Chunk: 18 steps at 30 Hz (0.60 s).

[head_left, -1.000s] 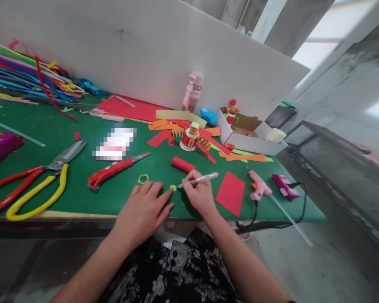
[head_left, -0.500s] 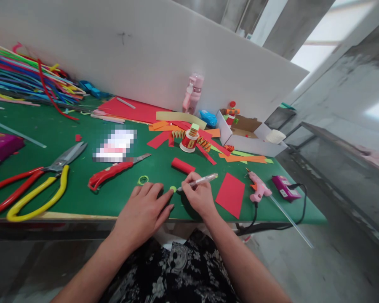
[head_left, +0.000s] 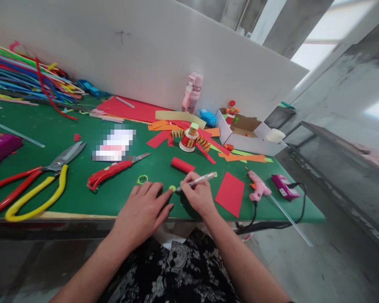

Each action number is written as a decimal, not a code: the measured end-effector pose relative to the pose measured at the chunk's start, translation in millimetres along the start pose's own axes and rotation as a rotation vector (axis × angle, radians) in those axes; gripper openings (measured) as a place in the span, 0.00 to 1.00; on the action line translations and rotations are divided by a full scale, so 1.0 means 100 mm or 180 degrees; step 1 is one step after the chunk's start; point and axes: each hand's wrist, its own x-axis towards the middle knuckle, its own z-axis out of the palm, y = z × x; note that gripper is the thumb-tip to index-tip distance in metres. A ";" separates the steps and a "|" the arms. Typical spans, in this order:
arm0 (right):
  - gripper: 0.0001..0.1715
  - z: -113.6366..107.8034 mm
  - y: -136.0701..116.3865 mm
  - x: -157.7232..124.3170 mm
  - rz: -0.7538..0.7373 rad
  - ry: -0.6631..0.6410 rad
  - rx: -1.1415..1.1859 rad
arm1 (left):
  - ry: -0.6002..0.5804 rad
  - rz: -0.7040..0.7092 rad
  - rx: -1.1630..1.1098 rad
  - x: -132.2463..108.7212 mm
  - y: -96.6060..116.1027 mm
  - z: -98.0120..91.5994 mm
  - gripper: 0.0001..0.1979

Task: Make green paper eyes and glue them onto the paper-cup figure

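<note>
Gripped in my right hand (head_left: 198,194) is a clear-barrelled pen (head_left: 202,179), its tip at the edge of a small light-green disc (head_left: 172,188). The index fingertip of my left hand (head_left: 142,209) rests on that disc, with the other fingers lying flat on the green table. Just beyond my left fingers lies a green ring (head_left: 142,179). A red paper roll (head_left: 182,165) sits above the pen, and a red paper rectangle (head_left: 230,194) is to the right of my right hand. Farther back stands a red and white paper cup (head_left: 188,140) with folded paper strips attached.
Red-and-yellow-handled scissors (head_left: 55,172) and a red-handled utility knife (head_left: 116,170) lie to the left. A pink glue gun (head_left: 259,185) with a cord is at the right. Behind are a pink bottle (head_left: 192,93), a white box (head_left: 255,143) and coloured pipe cleaners (head_left: 28,80).
Both hands keep almost the same pose, with the pen tip still at the green disc. The whole view has shifted very slightly.
</note>
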 end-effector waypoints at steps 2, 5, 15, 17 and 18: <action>0.12 0.00 0.00 0.00 0.0018 0.0005 -0.0004 | -0.0011 0.0030 0.0061 0.00 0.00 0.00 0.18; 0.11 0.00 0.00 0.00 0.0038 0.0011 0.0034 | -0.0017 0.0044 0.0107 0.00 -0.01 0.01 0.18; 0.12 0.00 -0.01 0.00 0.0014 0.0174 0.0010 | 0.0003 0.0051 0.0105 0.00 0.00 0.00 0.18; 0.12 0.00 -0.01 0.00 0.0011 0.0141 -0.0005 | 0.0017 0.0048 0.0079 0.00 0.00 0.01 0.18; 0.11 0.00 -0.02 0.00 0.0011 0.0126 -0.0007 | 0.0025 0.0045 0.0069 0.00 0.00 0.01 0.18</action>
